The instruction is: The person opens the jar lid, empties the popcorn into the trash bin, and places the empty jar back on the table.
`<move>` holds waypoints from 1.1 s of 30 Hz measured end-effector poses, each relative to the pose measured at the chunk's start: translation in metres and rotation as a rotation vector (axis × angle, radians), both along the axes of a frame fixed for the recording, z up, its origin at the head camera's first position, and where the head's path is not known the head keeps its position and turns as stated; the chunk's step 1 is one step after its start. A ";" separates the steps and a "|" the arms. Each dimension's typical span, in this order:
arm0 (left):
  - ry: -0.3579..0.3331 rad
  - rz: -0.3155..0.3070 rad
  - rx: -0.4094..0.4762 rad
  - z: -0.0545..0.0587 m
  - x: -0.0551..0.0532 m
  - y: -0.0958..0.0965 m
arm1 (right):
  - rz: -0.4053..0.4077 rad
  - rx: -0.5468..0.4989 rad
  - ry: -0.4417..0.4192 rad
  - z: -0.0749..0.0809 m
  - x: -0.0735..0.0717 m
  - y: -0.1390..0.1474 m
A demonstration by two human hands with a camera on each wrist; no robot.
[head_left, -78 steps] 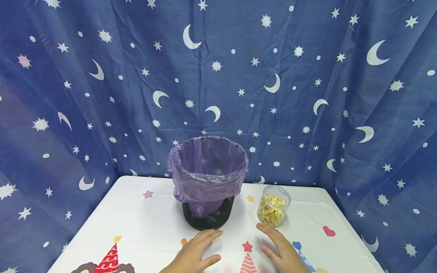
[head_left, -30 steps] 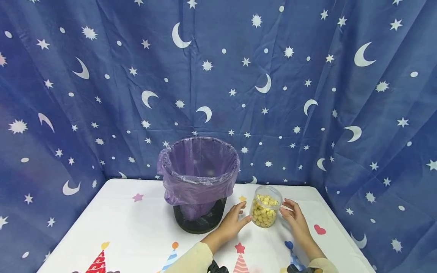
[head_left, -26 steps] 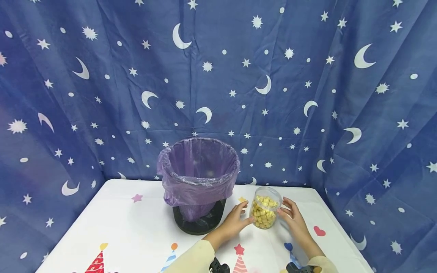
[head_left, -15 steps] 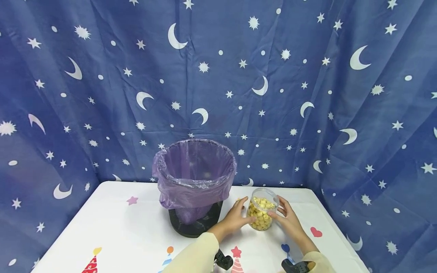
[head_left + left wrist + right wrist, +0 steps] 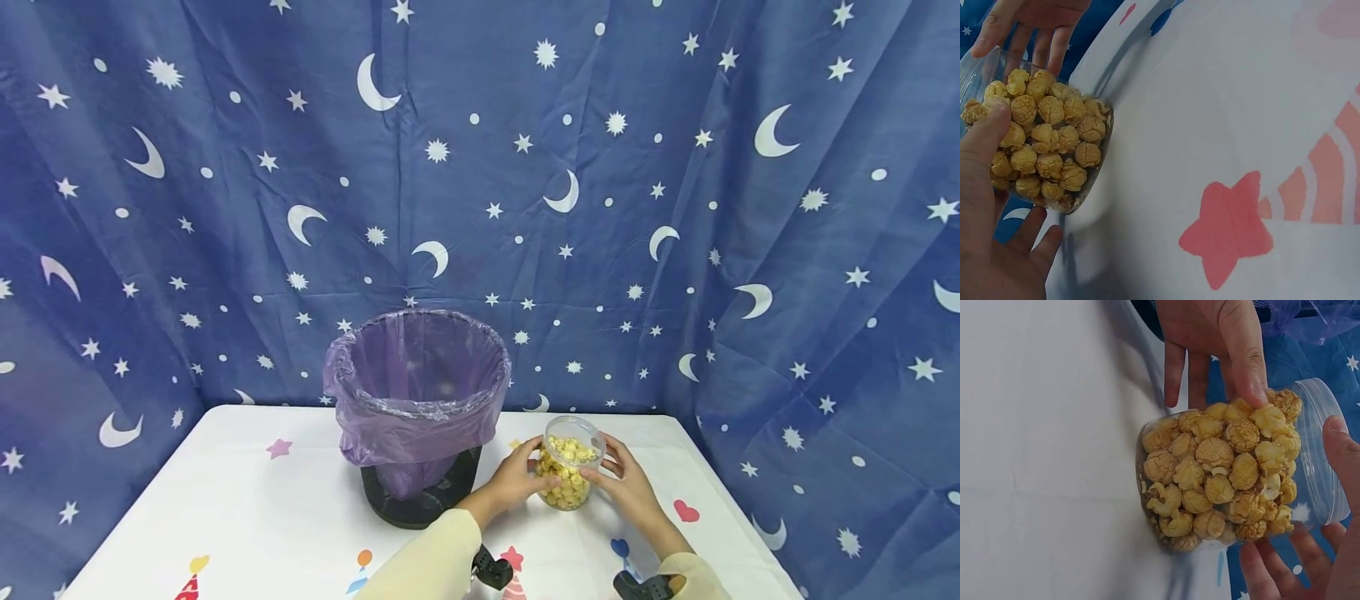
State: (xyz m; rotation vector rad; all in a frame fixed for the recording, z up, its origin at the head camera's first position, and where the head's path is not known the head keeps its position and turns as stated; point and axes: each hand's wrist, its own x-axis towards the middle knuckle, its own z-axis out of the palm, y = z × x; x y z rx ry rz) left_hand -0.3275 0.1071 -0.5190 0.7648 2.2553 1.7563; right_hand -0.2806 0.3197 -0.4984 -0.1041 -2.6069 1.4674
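A clear round jar of yellow popcorn stands on the white tablecloth, to the right of a bin. My left hand holds its left side, thumb on the front and fingers round the back. On the opposite side my right hand grips the jar near its clear upper rim. In the left wrist view, the thumb of the left hand lies across the popcorn jar. The right wrist view shows the right hand's thumb on the clear rim.
Left of the jar stands a black mesh bin lined with a purple plastic bag. A blue curtain with moons and stars hangs behind and beside the table. Party hats, stars and hearts are printed on the tablecloth.
Both hands have reached forward from the table's front and closed in on the jar from either side; the fingers now wrap it. The head view has turned slightly right.
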 end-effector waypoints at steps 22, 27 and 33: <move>0.052 0.070 0.040 -0.007 0.020 -0.016 | 0.025 -0.040 -0.002 -0.003 0.019 -0.010; 0.061 0.074 0.051 -0.010 0.029 -0.025 | 0.038 -0.050 -0.013 -0.002 0.025 -0.016; 0.027 0.080 0.082 -0.015 0.037 -0.032 | 0.072 -0.098 0.009 -0.001 0.034 -0.023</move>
